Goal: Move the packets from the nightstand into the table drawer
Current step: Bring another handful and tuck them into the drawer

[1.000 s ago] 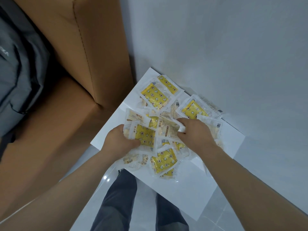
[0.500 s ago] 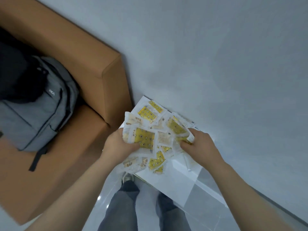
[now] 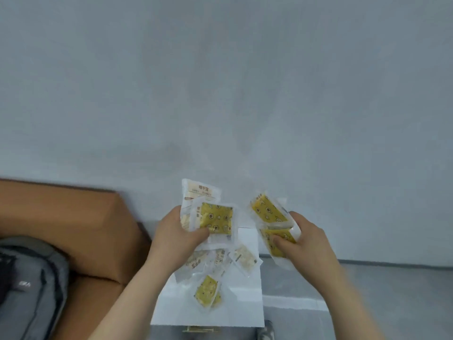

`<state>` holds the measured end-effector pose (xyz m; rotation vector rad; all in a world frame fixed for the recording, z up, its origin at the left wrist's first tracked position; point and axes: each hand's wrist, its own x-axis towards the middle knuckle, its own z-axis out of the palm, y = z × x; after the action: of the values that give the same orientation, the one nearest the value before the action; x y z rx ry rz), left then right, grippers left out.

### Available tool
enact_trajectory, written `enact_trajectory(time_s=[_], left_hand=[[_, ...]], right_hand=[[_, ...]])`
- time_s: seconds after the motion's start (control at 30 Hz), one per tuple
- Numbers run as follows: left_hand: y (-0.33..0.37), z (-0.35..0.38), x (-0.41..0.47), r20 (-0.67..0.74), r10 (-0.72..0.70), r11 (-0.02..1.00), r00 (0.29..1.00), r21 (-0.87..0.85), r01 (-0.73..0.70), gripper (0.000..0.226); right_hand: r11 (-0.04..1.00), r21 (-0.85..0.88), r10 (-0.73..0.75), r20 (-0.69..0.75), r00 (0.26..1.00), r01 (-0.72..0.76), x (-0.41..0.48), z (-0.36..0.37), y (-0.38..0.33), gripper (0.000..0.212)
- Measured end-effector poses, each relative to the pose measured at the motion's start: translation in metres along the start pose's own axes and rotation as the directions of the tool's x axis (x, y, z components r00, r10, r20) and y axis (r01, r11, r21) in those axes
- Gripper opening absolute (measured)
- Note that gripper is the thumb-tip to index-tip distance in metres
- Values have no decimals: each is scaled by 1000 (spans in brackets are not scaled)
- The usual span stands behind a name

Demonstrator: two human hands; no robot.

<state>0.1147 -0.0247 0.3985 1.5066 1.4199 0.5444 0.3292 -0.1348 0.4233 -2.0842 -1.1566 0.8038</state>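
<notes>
My left hand [image 3: 177,238] grips a bunch of yellow-and-white packets [image 3: 215,218], lifted above the white nightstand [image 3: 247,303]. More packets from that bunch hang below the hand [image 3: 207,289]. My right hand [image 3: 302,240] holds two or three yellow packets [image 3: 268,212] a little to the right, apart from the left bunch. Both bundles are raised clear of the nightstand top. The table drawer is not in view.
A tan sofa [image 3: 73,229] stands at the left against the grey wall, with a grey backpack [image 3: 29,285] on its seat. Grey floor [image 3: 367,290] runs to the right of the nightstand. A shoe tip [image 3: 267,333] shows at the bottom.
Both hands have lifted the packets off the nightstand and pulled apart into two bundles. The view has tilted up toward the wall.
</notes>
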Motion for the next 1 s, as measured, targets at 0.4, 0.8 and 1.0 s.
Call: enact_trajectory(time_s=[0.4, 0.8, 1.0], left_hand=[[139, 135, -91, 448, 373, 911, 813, -13, -411, 27], [225, 334, -322, 667, 520, 837, 534, -271, -476, 28], [250, 418, -405, 760, 522, 820, 386, -323, -472, 29]], right_hand=[[953, 166, 302, -525, 796, -252, -170, -142, 66, 16], [896, 222, 399, -782, 478, -386, -414, -297, 187, 15], [860, 283, 442, -829, 342, -425, -499, -345, 239, 18]])
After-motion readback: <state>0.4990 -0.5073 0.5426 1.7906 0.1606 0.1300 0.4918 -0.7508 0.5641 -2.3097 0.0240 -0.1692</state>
